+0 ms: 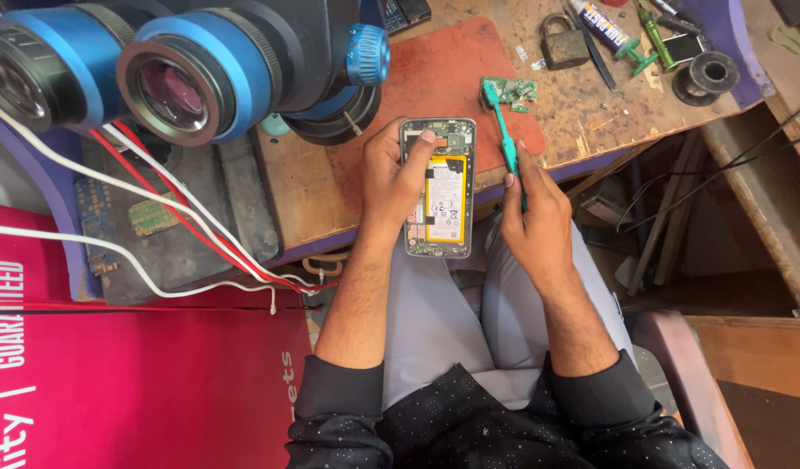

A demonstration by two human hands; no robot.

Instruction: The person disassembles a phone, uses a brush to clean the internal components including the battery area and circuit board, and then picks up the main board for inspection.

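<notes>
Opened phone point(438, 187) between both hands, brush point(506, 139) right of it, circuit board point(509, 89) on mat point(443, 78) behind

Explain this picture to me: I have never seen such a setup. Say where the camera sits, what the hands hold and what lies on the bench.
The one camera sits on the person's head and looks down at their lap and workbench. The left hand holds an opened phone, back cover off, its yellow-edged battery showing. The right hand holds a teal brush, its head by a small green circuit board on a red mat. The big blue-ringed eyepieces belong to a microscope. Farther back lie a padlock, a tube and an empty black spool.
</notes>
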